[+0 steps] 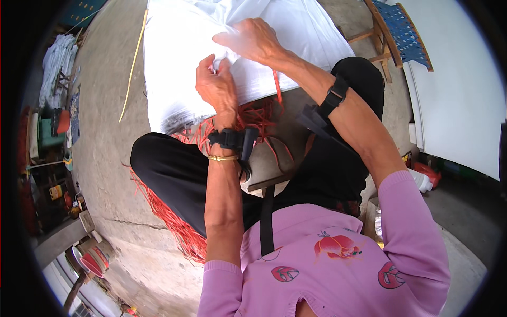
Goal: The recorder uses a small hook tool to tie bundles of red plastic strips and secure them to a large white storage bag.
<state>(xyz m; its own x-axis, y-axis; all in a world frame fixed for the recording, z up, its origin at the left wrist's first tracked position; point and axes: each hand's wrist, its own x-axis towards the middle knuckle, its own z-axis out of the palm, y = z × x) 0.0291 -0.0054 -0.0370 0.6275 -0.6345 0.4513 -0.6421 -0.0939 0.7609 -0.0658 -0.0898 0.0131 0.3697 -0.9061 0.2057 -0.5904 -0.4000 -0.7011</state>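
White woven sack [174, 58] lies flat on the concrete floor [100, 158] ahead of the knees, its long axis running away from the person. Left hand [215, 87] is clenched on the sack's near edge, apparently pinching a red plastic strip [277, 87] as well, though the fingers hide the grip. Right hand [252, 39] rests just beyond, farther up the sack, fingers curled, bunching the fabric. More red strips [174, 224] trail under the left leg.
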